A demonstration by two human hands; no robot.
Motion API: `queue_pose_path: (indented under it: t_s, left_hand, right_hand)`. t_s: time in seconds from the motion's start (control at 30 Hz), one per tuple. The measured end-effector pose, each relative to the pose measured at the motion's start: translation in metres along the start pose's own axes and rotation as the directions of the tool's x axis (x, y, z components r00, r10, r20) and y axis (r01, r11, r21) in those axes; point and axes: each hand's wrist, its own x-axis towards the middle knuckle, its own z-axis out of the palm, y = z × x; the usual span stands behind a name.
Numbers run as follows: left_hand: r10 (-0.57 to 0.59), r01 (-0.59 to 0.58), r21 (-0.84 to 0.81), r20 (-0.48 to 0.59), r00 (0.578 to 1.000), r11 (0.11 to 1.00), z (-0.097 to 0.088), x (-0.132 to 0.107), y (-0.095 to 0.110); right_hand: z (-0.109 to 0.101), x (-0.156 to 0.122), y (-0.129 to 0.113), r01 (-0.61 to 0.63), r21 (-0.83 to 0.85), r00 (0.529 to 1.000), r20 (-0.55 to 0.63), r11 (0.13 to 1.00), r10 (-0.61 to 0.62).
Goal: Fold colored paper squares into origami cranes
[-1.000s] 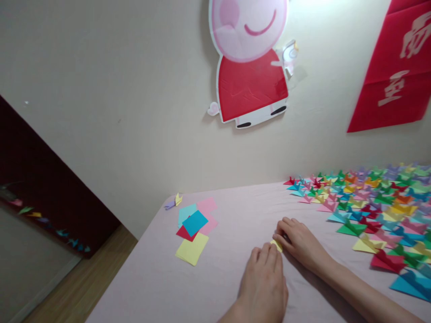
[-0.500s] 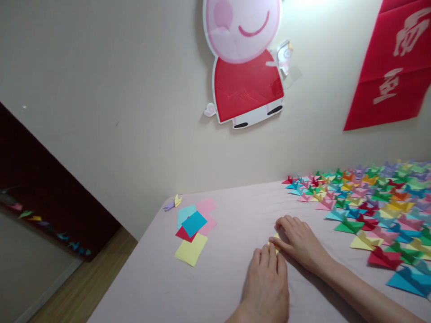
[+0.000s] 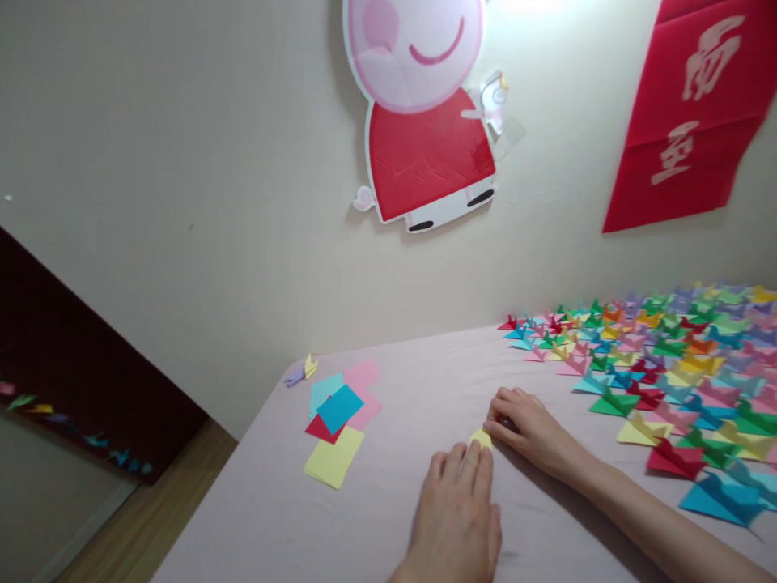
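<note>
A small folded piece of yellow paper (image 3: pixel 481 438) lies on the pale pink cloth, partly hidden by my fingertips. My left hand (image 3: pixel 455 506) rests palm down with its fingers stretched out flat, their tips on the near edge of the paper. At the paper's right edge is my right hand (image 3: pixel 527 427), its fingers curled and its thumb drawn against them, apparently pinching that edge. To the left lie loose paper squares: a yellow one (image 3: pixel 335 460), a blue one (image 3: pixel 341 410), a red one (image 3: pixel 324 429), a light blue one (image 3: pixel 324 391) and pink ones (image 3: pixel 363 374).
Rows of colourful folded paper cranes (image 3: pixel 673 372) cover the right side of the bed-like surface (image 3: pixel 255 502). Two small folded pieces (image 3: pixel 302 370) sit at its far left corner. Behind stands a wall with a cartoon pig cutout (image 3: pixel 430 154) and a red banner (image 3: pixel 680 121).
The view has turned slightly right. My left hand has slid back a little from the yellow paper, so more of it shows. My right fingers have curled in more.
</note>
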Motion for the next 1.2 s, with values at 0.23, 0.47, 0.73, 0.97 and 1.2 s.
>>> queue_pose_path:
  t_s: [0.23, 0.47, 0.73, 0.97, 1.2]
  left_hand:
    - [-0.105, 0.104, -0.140, -0.001, 0.994, 0.985, -0.004, -0.003, -0.003]
    - [-0.117, 0.115, -0.102, -0.015, 0.993, 0.988, -0.001, -0.005, -0.001]
    - [-0.094, 0.093, -0.022, -0.028, 0.995, 0.995, 0.007, -0.007, 0.001]
    - [-0.103, 0.103, 0.000, -0.001, 0.995, 0.995, -0.001, 0.003, 0.006]
    - [-0.126, 0.130, -0.074, 0.062, 0.990, 0.989, -0.001, 0.001, 0.005]
  right_hand:
    - [-0.001, 0.000, -0.010, 0.045, 0.143, 0.999, -0.008, 0.989, -0.044]
    - [0.000, 0.000, -0.014, 0.067, 0.124, 0.994, 0.080, 0.990, -0.077]
    - [-0.001, -0.003, -0.019, 0.079, 0.074, 0.994, 0.065, 0.994, -0.084]
    - [0.004, -0.005, -0.025, 0.059, -0.029, 0.997, 0.056, 0.998, -0.057]
    - [0.017, -0.005, -0.017, 0.068, -0.094, 0.996, -0.044, 0.993, -0.072]
